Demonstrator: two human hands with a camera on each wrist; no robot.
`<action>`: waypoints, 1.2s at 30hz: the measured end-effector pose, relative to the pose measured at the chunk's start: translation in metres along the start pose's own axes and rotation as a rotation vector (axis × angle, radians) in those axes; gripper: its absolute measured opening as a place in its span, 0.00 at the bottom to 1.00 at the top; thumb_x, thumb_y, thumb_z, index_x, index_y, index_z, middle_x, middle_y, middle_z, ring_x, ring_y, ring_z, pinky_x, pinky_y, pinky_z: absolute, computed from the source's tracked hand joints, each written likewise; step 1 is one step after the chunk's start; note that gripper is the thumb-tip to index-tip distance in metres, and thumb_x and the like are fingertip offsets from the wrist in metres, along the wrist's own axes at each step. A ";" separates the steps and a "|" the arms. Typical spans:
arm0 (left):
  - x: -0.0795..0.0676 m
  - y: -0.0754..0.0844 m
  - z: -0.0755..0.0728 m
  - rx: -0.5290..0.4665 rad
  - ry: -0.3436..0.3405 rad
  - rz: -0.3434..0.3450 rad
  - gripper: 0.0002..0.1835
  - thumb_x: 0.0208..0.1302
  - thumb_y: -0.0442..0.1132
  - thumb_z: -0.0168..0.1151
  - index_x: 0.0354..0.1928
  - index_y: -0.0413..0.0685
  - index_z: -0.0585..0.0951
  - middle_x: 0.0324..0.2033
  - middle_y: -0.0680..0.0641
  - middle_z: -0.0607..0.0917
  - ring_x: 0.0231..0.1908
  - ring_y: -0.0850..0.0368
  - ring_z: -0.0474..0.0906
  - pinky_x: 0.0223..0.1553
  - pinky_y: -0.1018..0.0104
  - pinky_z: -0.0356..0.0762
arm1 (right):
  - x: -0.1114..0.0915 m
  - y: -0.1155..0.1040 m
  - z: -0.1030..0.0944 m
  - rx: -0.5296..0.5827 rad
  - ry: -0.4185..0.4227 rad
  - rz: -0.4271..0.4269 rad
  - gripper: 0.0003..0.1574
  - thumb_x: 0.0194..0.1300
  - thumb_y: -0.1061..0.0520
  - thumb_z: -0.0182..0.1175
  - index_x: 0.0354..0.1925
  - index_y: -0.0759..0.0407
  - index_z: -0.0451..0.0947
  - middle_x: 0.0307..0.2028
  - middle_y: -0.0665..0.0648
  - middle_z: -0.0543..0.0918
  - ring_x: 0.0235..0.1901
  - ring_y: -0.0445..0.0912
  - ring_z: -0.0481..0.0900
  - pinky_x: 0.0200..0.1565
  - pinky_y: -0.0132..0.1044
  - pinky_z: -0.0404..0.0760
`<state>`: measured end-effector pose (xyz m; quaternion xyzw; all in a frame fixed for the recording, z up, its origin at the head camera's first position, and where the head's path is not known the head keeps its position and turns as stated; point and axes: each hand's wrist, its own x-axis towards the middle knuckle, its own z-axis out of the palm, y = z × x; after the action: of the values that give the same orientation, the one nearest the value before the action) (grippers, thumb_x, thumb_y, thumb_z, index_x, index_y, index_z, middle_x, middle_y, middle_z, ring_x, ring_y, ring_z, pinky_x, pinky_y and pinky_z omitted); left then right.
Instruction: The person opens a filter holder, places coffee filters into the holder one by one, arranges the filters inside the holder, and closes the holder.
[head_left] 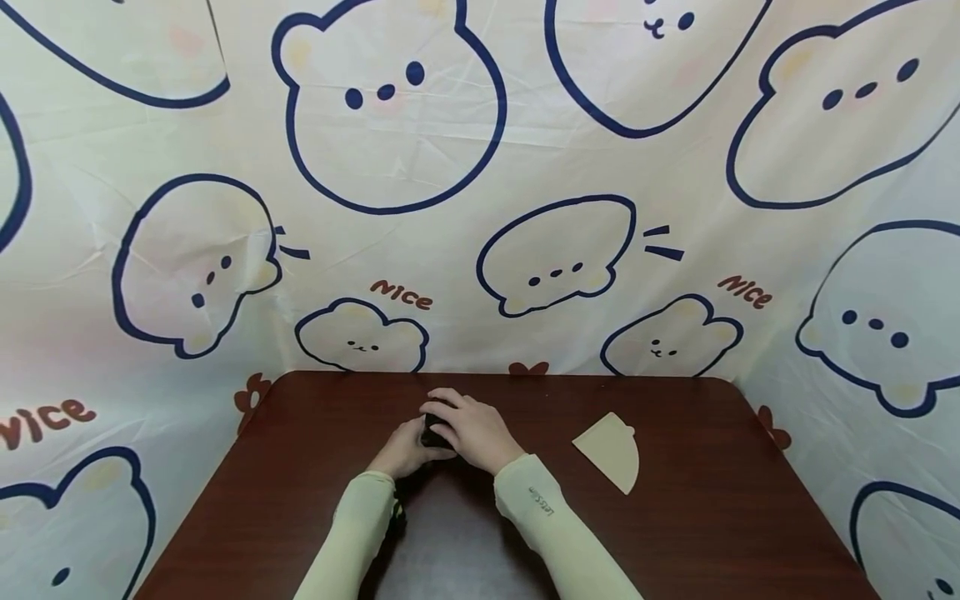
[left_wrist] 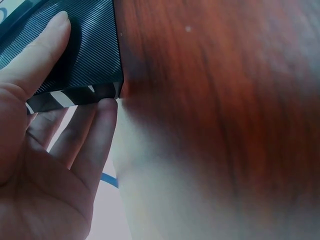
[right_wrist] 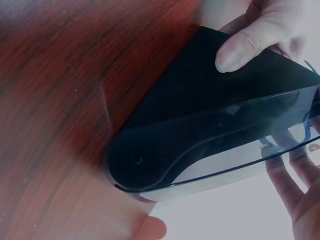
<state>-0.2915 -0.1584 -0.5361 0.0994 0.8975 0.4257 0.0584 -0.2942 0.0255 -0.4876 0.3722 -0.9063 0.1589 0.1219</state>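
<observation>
Both hands hold a black box (head_left: pixel 432 433) near the far edge of the table. It has a finely ribbed face (left_wrist: pixel 95 45) and a clear curved cover (right_wrist: pixel 220 150) along one side. The left hand (head_left: pixel 405 450) grips one corner, its thumb flat on the ribbed face and its fingers at the edge below. From the other side the right hand (head_left: pixel 476 429) bends its fingers over the box; in the right wrist view its fingertips (right_wrist: pixel 272 152) are at the clear cover. The inside of the box is mostly hidden. A cream fan-shaped paper (head_left: pixel 611 454), like a cone coffee filter, lies to the right.
The dark red-brown wooden table (head_left: pixel 697 500) has rounded far corners. Behind and beside it hangs a pale cloth (head_left: pixel 450 258) printed with blue bear outlines. A dark strap with yellow marks (head_left: pixel 397 512) shows by the left sleeve.
</observation>
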 end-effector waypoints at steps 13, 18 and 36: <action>0.000 0.001 0.000 -0.039 -0.037 0.006 0.29 0.60 0.44 0.78 0.62 0.53 0.80 0.49 0.47 0.87 0.33 0.58 0.83 0.48 0.53 0.82 | -0.020 0.021 -0.019 0.116 0.068 0.082 0.28 0.78 0.45 0.58 0.73 0.34 0.70 0.75 0.41 0.67 0.47 0.41 0.84 0.42 0.36 0.84; -0.001 0.002 0.001 -0.041 -0.046 -0.021 0.28 0.62 0.45 0.77 0.63 0.53 0.79 0.49 0.45 0.87 0.30 0.58 0.83 0.53 0.48 0.80 | -0.031 0.030 -0.028 0.149 0.112 0.099 0.30 0.77 0.46 0.60 0.74 0.35 0.70 0.75 0.43 0.68 0.33 0.37 0.80 0.35 0.30 0.79; -0.001 -0.002 0.001 -0.026 -0.057 -0.097 0.54 0.61 0.50 0.77 0.80 0.38 0.57 0.50 0.39 0.85 0.27 0.56 0.80 0.59 0.46 0.77 | -0.084 0.079 -0.056 0.263 0.227 0.260 0.32 0.71 0.44 0.67 0.71 0.36 0.75 0.71 0.45 0.76 0.64 0.48 0.80 0.57 0.48 0.84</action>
<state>-0.2900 -0.1588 -0.5382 0.0671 0.8936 0.4311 0.1057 -0.2865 0.1534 -0.4799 0.2447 -0.8986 0.3309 0.1523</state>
